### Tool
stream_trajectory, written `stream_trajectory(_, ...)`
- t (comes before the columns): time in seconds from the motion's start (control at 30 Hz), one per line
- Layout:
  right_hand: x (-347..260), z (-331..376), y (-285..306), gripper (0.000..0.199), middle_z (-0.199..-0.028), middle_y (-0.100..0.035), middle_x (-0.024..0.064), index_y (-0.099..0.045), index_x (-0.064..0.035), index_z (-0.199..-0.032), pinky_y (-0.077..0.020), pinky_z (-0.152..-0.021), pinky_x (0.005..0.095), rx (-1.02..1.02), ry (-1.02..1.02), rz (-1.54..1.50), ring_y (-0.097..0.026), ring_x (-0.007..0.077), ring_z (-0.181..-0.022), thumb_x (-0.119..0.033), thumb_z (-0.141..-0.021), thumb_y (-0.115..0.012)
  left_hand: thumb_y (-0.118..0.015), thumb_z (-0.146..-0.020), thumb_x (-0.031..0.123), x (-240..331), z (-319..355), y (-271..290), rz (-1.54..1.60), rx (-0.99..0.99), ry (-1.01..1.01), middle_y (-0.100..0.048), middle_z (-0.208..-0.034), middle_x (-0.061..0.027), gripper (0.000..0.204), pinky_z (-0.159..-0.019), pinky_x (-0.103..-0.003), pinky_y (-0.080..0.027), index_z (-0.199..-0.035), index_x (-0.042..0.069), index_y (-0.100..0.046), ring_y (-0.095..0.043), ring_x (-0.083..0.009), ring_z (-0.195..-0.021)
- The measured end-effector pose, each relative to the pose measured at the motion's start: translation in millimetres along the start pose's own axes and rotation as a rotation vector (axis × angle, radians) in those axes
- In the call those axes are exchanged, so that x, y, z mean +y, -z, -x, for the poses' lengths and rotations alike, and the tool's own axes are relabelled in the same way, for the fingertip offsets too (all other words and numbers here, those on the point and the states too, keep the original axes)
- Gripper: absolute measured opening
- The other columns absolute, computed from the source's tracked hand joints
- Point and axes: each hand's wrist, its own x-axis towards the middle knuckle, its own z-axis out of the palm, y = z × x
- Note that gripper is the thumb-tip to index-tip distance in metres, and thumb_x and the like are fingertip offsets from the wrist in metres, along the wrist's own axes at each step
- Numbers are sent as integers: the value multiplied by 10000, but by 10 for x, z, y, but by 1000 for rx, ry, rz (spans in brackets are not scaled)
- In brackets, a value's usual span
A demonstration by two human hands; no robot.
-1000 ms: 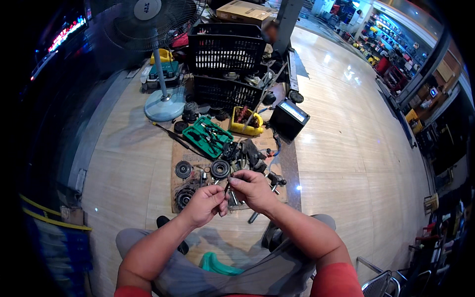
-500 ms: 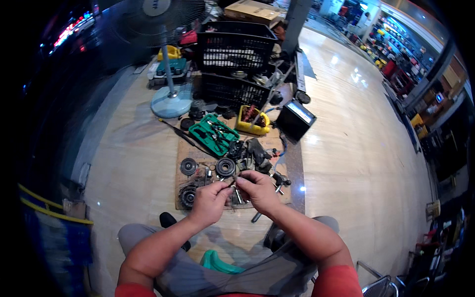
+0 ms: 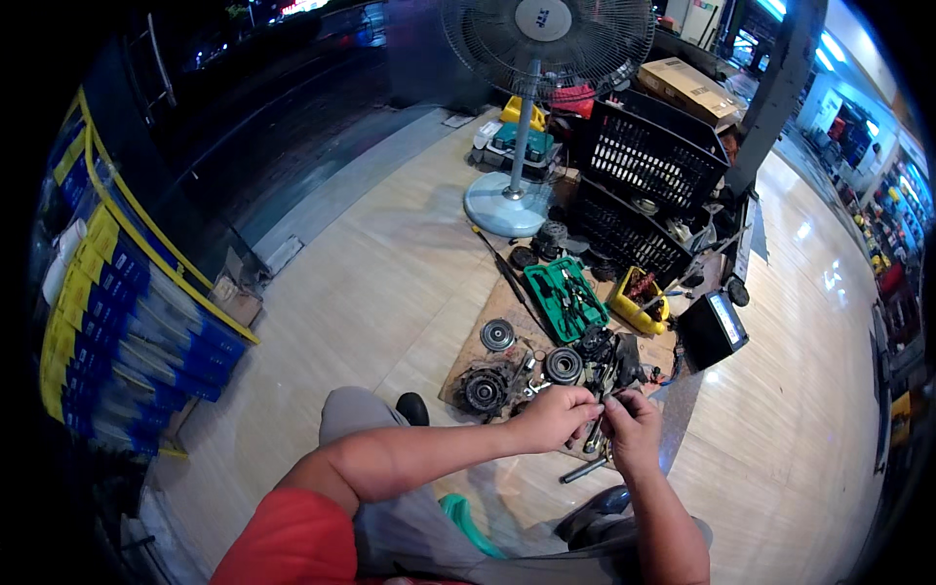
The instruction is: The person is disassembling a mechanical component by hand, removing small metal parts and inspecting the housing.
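On the shiny tiled floor (image 3: 390, 302) stands a fan (image 3: 543, 19). Near it, a cardboard sheet (image 3: 502, 307) bears a green tool case (image 3: 567, 330) and round metal parts (image 3: 497, 334). Over the sheet's near side, the left hand (image 3: 558, 419) and right hand (image 3: 634, 424) meet, pinched on a small piece (image 3: 602, 404), too hidden to name.

One wide head-worn fisheye view from above, downward and forward over nearby hands (image 3: 554, 419) and pale floor (image 3: 361, 307)
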Motion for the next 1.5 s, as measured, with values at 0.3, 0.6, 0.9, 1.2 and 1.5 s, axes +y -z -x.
stream_trajectory(0.3,-22,-1,-27,139,-667,-545,-41,-626,-31,-820,-347,-494,206,77,68,142,-453,39,-561,-136,-895,-677,-574,-960,205,-93,-108,56,-154,38,-12,-620,-666,-39,217,-539,-299,-475,-833,32,-607,-593,-111,-596)
stream_trajectory(0.6,-103,16,2,126,-681,-555,-25,-652,-12,-910,-369,-480,213,43,-5,-20,-469,54,-543,-137,-918,-641,-592,-915,173,-28,-41,60,-554,222,-416,-620,-736,-197,181,-623,-398,-487,-884,1,-635,-652,-292,-674)
stream_trajectory(0.9,-119,0,86,115,-720,-586,12,-641,-4,-941,-384,-502,222,-131,-57,-254,-496,77,-583,-109,-895,-656,-469,-1019,193,-128,-42,171,391,-392,183,-576,-684,13,213,-586,-242,-478,-899,51,-572,-579,-108,-617)
stream_trajectory(1.2,-119,17,94,246,-793,-654,47,-666,44,-1053,-468,-614,237,37,-36,125,-596,107,-685,-120,-870,-665,-606,-946,165,24,-68,33,-247,3,-43,-648,-728,-23,167,-622,-249,-506,-942,4,-652,-607,-81,-667)
stream_trajectory(1.5,-119,-74,156,172,-758,-620,-4,-675,-7,-980,-400,-547,212,-200,-125,-123,-515,51,-628,-151,-886,-682,-561,-974,164,-29,-79,218,530,-325,229,-615,-677,-65,176,-564,-296,-520,-924,3,-609,-601,-160,-573)
